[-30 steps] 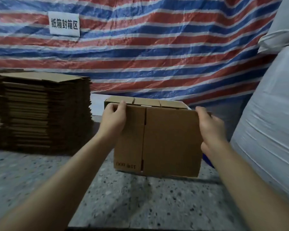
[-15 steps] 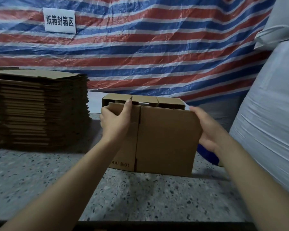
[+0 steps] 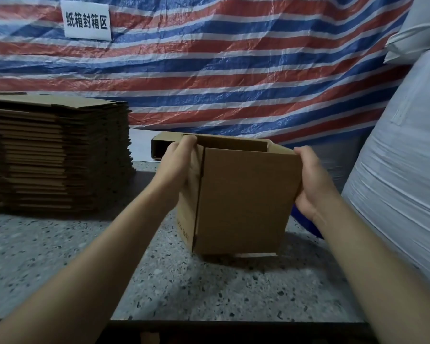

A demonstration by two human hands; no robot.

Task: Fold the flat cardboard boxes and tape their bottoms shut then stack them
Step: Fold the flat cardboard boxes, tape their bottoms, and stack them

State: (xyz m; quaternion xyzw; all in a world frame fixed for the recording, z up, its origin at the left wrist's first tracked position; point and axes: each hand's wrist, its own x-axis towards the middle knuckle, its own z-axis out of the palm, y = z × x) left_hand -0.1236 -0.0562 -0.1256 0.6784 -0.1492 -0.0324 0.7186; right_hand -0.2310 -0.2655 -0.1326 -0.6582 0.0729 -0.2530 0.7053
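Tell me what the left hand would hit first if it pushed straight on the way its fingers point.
Probably the other cardboard box right behind the box that the left hand grips; past that, the striped tarp. Depth is hard to judge.

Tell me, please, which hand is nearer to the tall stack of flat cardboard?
Left. The left hand grips the box's left top corner, on the stack's side; the right hand grips its far edge.

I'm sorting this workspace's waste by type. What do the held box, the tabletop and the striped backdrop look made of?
Box: brown cardboard, matte, with creased fold lines; probably corrugated.
Tabletop: grey speckled surface, likely terrazzo or stone-look laminate.
Striped backdrop: thin woven-plastic tarpaulin, by its glossy crinkles.
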